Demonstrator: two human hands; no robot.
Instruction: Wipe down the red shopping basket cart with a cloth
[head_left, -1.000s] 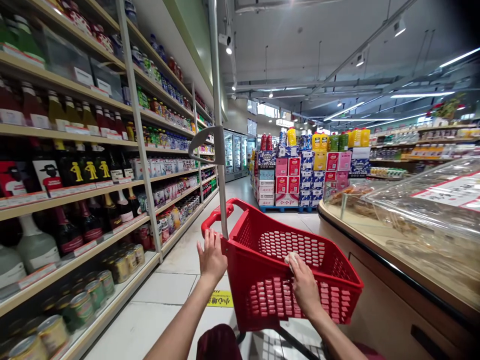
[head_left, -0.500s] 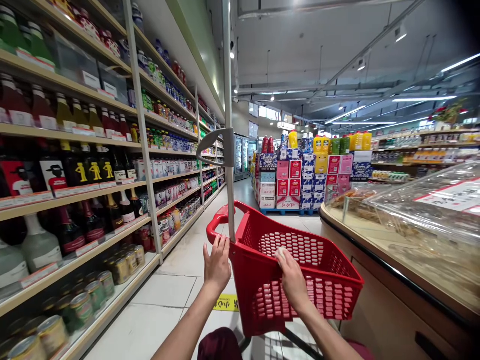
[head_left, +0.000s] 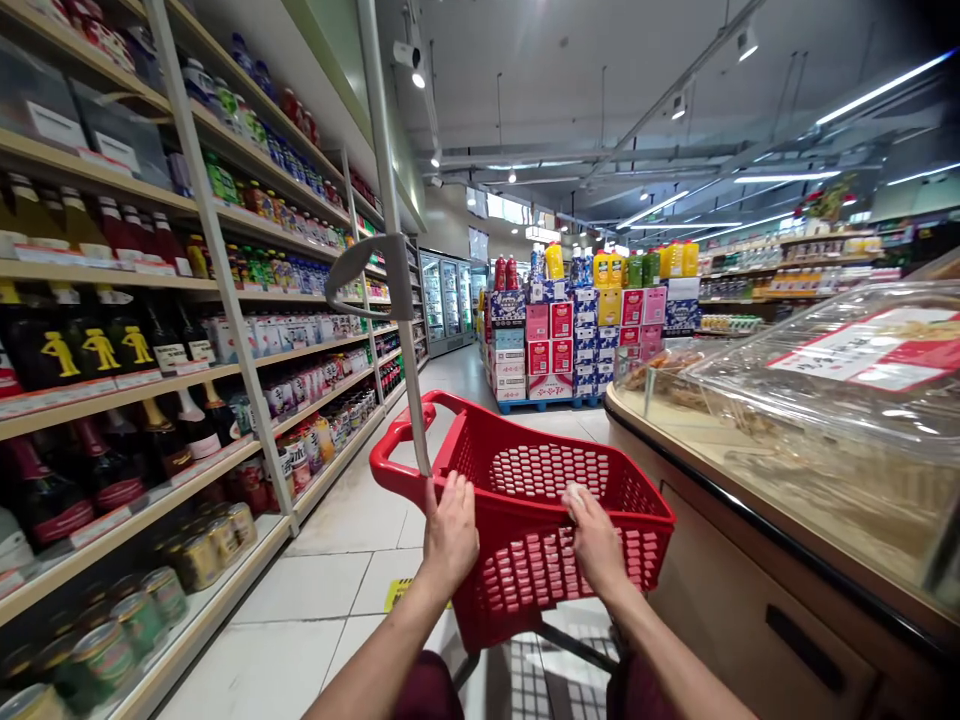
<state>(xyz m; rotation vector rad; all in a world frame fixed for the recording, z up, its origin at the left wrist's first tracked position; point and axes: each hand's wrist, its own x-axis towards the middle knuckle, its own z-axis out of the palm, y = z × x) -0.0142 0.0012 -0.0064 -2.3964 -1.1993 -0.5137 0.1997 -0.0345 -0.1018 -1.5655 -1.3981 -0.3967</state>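
The red plastic shopping cart basket (head_left: pixel 487 520) stands in front of me, tilted, with perforated sides and an upright metal pole (head_left: pixel 386 140) bearing a grey hook-like handle (head_left: pixel 367 280). At its near left corner, by the foot of the pole, my left hand (head_left: pixel 451 530) lies against the rim with fingers stretched and thumb apart. My right hand (head_left: pixel 598 540) is closed at the near rim, further right. Between its fingers shows a small white wad (head_left: pixel 576 492), perhaps tissue or cloth. The palm sides of both hands are hidden.
Shelves of bottles and cans (head_left: pixel 142 375) run along the left. A counter (head_left: pixel 742 500) with clear plastic food boxes (head_left: pixel 840 370) borders the right. Ahead, stacked drink cartons (head_left: pixel 551 350) stand on a blue pallet (head_left: pixel 517 406). A yellow floor sticker (head_left: pixel 397 594) lies below.
The view has turned right, and the cart sits further left and nearer. My left hand has shifted right along the rim, from the red handle end to the basket edge. The right hand still holds the white wad.
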